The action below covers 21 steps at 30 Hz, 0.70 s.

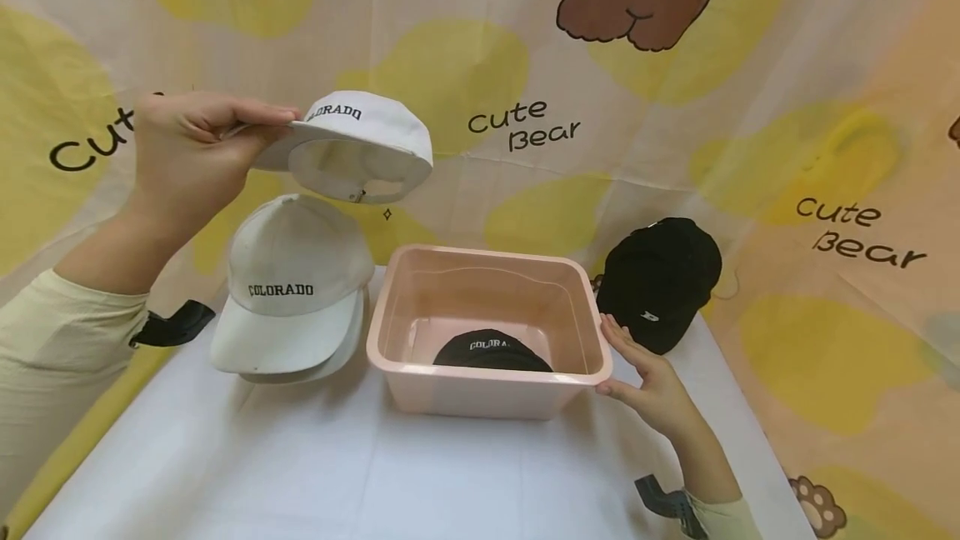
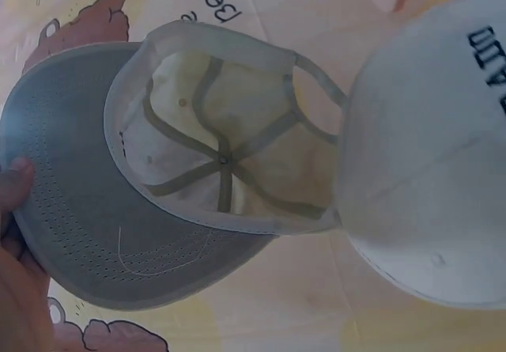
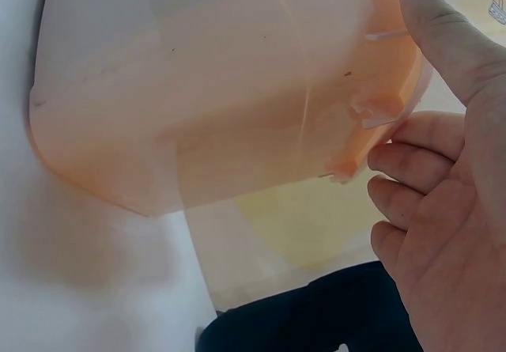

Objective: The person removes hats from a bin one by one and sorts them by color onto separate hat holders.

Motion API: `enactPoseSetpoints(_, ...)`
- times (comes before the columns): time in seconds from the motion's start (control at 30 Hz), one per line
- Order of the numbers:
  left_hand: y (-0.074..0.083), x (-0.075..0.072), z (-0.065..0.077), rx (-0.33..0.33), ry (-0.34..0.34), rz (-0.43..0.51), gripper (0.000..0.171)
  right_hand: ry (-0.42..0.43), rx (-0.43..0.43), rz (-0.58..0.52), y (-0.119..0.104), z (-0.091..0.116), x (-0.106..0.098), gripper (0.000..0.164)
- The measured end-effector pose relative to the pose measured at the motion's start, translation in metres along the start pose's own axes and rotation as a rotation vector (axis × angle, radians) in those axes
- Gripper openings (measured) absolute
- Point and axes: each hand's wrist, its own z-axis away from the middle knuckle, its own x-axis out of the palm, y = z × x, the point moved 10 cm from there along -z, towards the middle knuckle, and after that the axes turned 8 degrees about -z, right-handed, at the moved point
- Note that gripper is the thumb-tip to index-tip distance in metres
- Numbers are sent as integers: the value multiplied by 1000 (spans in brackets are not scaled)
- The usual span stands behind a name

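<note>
My left hand pinches the brim of a white COLORADO cap between thumb and fingers, raised above the table. In the left wrist view this lifted cap shows its hollow inside and seams. Just below it, a white COLORADO cap sits with another brim under it. My right hand touches the right front rim of a pink plastic bin, thumb at the front corner and fingers spread along the side. Inside the bin lies a black COLORADO cap, partly hidden by the front wall.
Black caps stand to the right of the bin, close behind my right fingers. A white cloth covers the table. Behind it hangs a printed cloth with bears and yellow patches.
</note>
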Motion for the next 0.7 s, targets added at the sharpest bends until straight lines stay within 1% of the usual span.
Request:
enactPoseSetpoints(0.13,-10,-8,10,-14,7,-6,10,-7,17,12,0,2,1,90)
enactPoseSetpoints(0.23,-15,-13,17,12,6,-26,11,-4,23,12,0,2,1,90)
enactPoseSetpoints(0.3,-17,-16,22,29,-3,-23,12,-3,18,7,-1,1,1,90)
enactPoseSetpoints(0.37,-17,-18,27,51,-8,-20,14,-1,14,8,-2,1,1,90)
enactPoseSetpoints(0.47,-16,-23,37,58,-7,1,14,-4,10,16,-2,0,1,90)
enactPoseSetpoints(0.53,-14,-28,43,64,8,4,14,-5,16,23,-1,0,1,90)
enactPoseSetpoints(0.63,-12,-33,52,73,28,36,14,-3,22,19,-2,-1,0,90)
enactPoseSetpoints(0.7,-10,-35,60,98,42,67,12,-1,26,17,-2,-1,0,90)
